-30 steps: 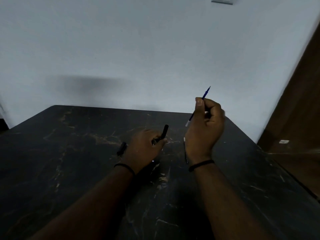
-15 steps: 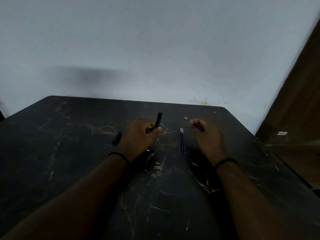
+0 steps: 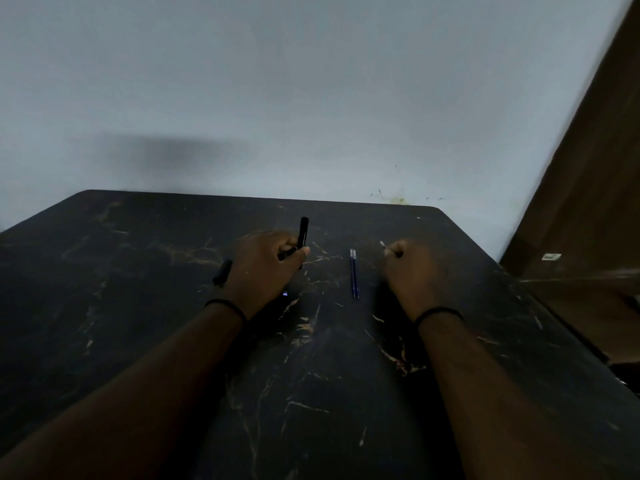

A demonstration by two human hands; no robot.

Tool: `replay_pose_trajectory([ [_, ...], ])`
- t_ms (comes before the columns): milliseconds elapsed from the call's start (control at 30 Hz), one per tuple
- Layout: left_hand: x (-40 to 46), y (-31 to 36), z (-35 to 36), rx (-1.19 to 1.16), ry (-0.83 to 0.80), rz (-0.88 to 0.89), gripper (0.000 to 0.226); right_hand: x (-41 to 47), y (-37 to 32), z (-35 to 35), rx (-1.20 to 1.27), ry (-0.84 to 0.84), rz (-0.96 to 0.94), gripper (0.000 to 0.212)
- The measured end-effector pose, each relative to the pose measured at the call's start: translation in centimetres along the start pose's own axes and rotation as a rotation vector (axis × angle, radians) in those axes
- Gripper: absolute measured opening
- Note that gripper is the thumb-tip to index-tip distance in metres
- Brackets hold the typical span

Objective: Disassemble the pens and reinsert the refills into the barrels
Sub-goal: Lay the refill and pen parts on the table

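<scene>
Black marbled surface [image 3: 311,393] holds both hands. Two blue refills [image 3: 353,273] lie side by side between them. Left hand [image 3: 266,268] has its fingers wrapped around black pen barrels [image 3: 302,233]; the small writing there is too blurry to read. Right hand [image 3: 410,268] pinches one refill tip [image 3: 383,244].

Your table [image 3: 138,306] looks like dark stone-patterned laminate, smooth with a dull sheen and pale gold veining. The black pen barrel [image 3: 303,232] reads as matt plastic; the two blue refills [image 3: 353,273] look like thin, slightly glossy plastic. The wall [image 3: 311,98] is matt paint.
</scene>
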State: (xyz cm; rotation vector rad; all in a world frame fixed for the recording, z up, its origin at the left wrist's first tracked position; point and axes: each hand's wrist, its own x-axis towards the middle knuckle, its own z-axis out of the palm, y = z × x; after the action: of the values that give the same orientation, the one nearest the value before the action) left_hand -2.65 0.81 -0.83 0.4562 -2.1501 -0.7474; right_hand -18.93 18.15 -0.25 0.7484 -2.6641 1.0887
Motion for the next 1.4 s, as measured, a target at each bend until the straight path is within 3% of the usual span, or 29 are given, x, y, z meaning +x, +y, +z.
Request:
replay_pose_trajectory([
  [100, 0.0, -0.2, 0.1, -0.008, -0.013, 0.0, 0.006, -0.2, -0.1, -0.4, -0.013, -0.022, 0.036, 0.012],
  [233, 0.1, -0.6, 0.2, 0.002, 0.003, 0.021, 0.005, -0.3, -0.3, -0.5, -0.119, -0.077, 0.046, 0.006],
  [333, 0.2, -0.7, 0.2, 0.002, 0.009, 0.039, 0.007, -0.3, -0.3, -0.3, -0.23, -0.084, 0.015, 0.021],
  [500, 0.2, -0.9, 0.3, 0.002, 0.034, 0.05, 0.011, -0.6, -0.2, -0.2, -0.254, -0.019, 0.043, 0.022],
  [1400, 0.3, -0.7, 0.5, -0.015, 0.027, 0.083, 0.013, -1.1, -0.6, -0.3, -0.31, -0.081, 0.035, 0.027],
])
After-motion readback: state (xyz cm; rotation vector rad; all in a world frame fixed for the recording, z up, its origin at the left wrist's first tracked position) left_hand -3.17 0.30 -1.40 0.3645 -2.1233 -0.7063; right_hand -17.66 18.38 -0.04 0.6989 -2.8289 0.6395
